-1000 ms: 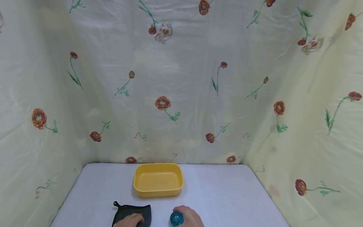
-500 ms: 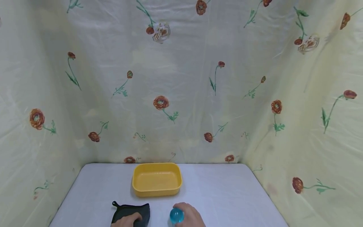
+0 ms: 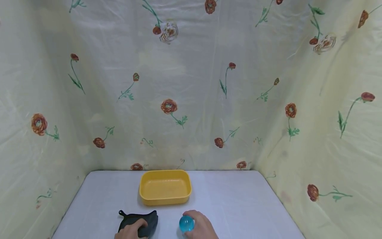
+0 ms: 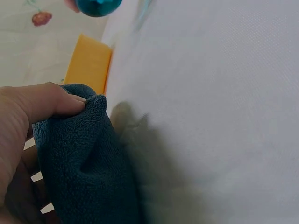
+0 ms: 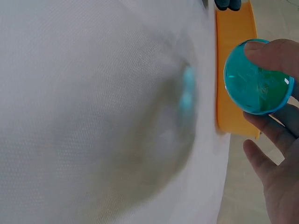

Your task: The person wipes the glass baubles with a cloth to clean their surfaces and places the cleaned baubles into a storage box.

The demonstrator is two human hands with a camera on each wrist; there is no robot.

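My left hand (image 3: 131, 229) grips a dark, fuzzy cloth (image 3: 152, 220) with a small hanging loop at its far left corner. Its thumb presses the bunched edge of the dark blue-green pile in the left wrist view, where the cloth (image 4: 88, 163) hangs in folds and casts a shadow on the table. To the right, my right hand (image 3: 201, 225) holds a see-through turquoise ball (image 3: 186, 224) between thumb and fingers. The right wrist view shows this ball (image 5: 257, 79) held above the tabletop, with a blue glint in its shadow.
A yellow rectangular tray (image 3: 165, 201) stands beyond both hands near the back of the white table (image 3: 226, 199). Flower-printed sheeting (image 3: 197, 132) hangs behind and along both sides.
The ball has come up slightly in my right hand and looks brighter. My left hand has shifted a little left, and the cloth has tilted and bunched in its grip.
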